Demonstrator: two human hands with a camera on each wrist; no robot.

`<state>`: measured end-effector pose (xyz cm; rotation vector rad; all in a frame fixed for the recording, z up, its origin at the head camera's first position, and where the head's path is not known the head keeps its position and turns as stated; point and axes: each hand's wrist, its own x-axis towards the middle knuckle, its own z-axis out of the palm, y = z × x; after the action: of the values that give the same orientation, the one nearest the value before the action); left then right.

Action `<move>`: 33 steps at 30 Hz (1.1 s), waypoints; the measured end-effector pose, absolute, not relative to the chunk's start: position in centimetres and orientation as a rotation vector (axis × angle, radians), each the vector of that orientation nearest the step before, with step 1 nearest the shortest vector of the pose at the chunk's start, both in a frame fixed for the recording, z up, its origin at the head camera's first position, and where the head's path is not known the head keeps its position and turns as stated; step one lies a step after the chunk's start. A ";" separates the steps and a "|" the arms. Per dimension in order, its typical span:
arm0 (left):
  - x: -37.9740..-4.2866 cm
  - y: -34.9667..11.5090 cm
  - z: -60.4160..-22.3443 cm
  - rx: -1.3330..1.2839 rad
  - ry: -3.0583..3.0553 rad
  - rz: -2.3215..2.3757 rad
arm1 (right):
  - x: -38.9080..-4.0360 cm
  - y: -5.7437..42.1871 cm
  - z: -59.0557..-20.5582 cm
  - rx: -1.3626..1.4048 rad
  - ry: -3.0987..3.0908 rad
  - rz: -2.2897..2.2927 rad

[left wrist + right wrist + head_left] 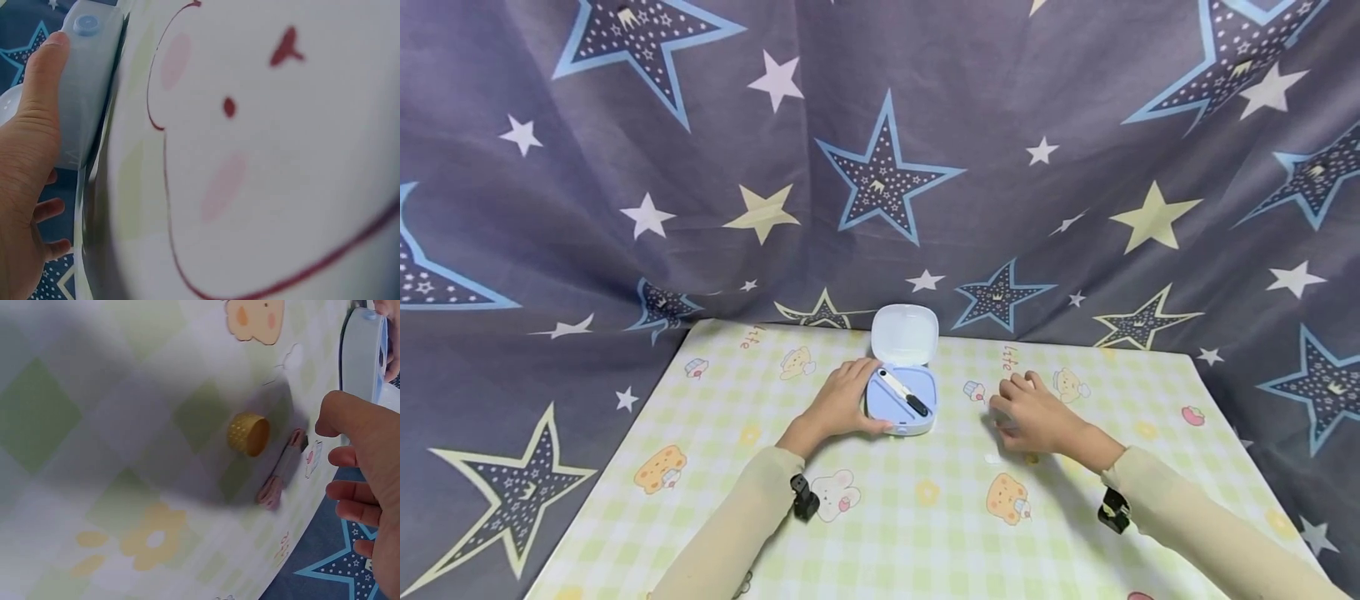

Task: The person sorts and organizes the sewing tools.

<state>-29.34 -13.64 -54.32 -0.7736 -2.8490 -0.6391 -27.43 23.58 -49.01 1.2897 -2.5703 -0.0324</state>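
Note:
A small light-blue box [912,427] stands on the table with its whitish lid [905,333] tipped back. In its tray lies a slim tool with white and black parts [904,392]; its kind is unclear. My left hand [838,406] grips the box from the left, thumb by the front button [87,24]. To the right, my right hand [1033,417] hovers over the cloth with loosely bent fingers and nothing seen in them. Beneath it, the right wrist view shows a gold thimble [249,434] beside a small bundle of pink thread [270,491].
A checked tablecloth [715,500] with printed cartoon animals covers the table. Behind and beside it hangs a dark curtain [865,275] with stars, reaching the table's back edge. Each wrist carries a small black camera [804,498].

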 end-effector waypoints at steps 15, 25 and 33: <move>-29.3 -13.8 -54.2 -0.780 -2.841 -0.620 | -27.8 25.1 -50.1 1.227 -2.695 -0.136; -29.3 -13.6 -54.2 -0.775 -2.853 -0.616 | -27.8 25.3 -50.5 1.192 -2.718 -0.136; -29.5 -13.8 -54.5 -0.788 -2.843 -0.620 | -28.3 25.5 -51.3 1.192 -2.648 -0.112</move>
<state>-29.48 -13.79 -54.50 -0.7882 -2.8433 -0.6205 -28.25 25.51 -51.35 1.1919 -2.6482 -0.1123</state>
